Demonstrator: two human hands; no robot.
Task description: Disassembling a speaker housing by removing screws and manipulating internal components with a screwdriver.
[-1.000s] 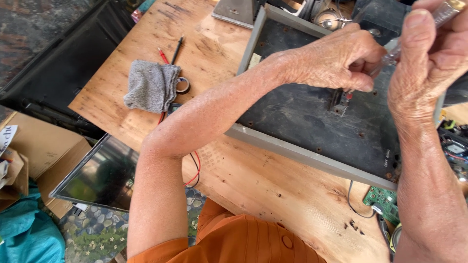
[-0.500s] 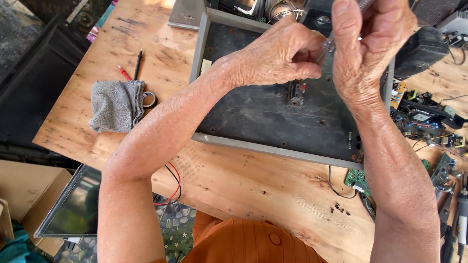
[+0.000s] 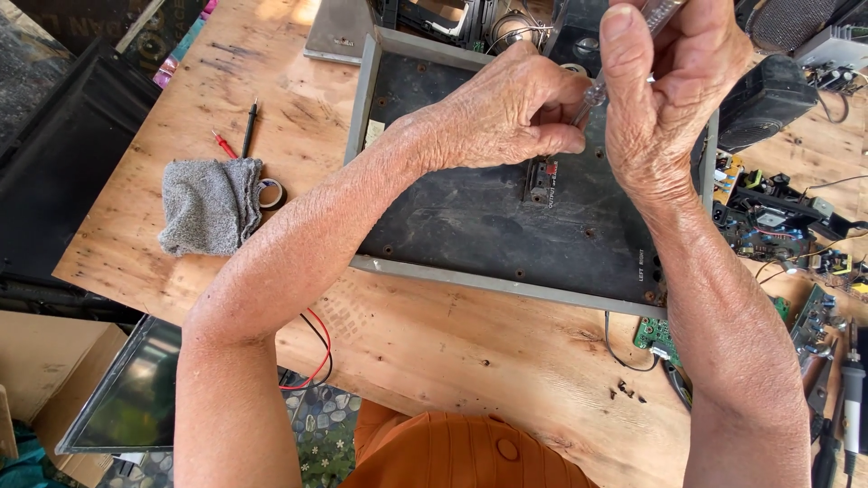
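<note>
A dark metal panel (image 3: 470,226) with a grey rim lies flat on the plywood table (image 3: 452,352). My right hand (image 3: 665,90) grips the clear handle of a screwdriver (image 3: 592,95) held steeply, its tip down near a small black terminal block (image 3: 541,181) on the panel. My left hand (image 3: 511,113) is curled just above that block, fingertips pinching the screwdriver's shaft near the tip. The tip itself is hidden behind my fingers.
A grey cloth (image 3: 210,206) lies at the left over a tape roll (image 3: 268,192), beside black and red probes (image 3: 246,128). Circuit boards (image 3: 768,221), a black speaker (image 3: 764,104) and tools crowd the right. Loose screws (image 3: 628,391) and a green board (image 3: 655,333) sit near the front edge.
The view has shifted so the panel and table appear further left and lower. Both hands stay together on the screwdriver over the terminal block.
</note>
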